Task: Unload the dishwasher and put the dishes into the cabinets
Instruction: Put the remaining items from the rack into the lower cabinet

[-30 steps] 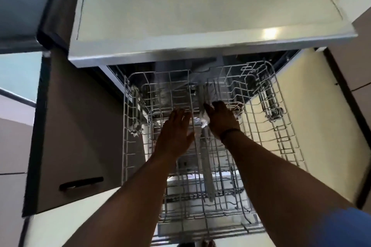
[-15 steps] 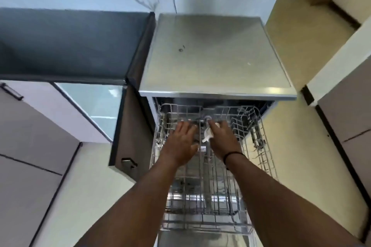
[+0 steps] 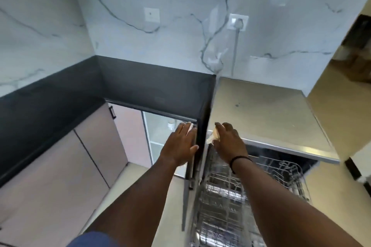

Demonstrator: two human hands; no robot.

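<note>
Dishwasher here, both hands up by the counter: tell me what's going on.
A person stands over the pulled-out dishwasher rack, which looks mostly empty. The right hand grips a small pale object, too blurred to identify, near the steel top's corner. The left hand, fingers straight, reaches toward the open cabinet door beside the dishwasher, with something white at its fingertips.

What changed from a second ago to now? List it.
Both hands rose out of the wire rack to counter height. The right hand still pinches a small pale item; the left hand now has something small and white at its fingertips, too blurred to name. The camera tilted up toward the marble wall. The rack stays pulled out and the cabinet door open.
</note>
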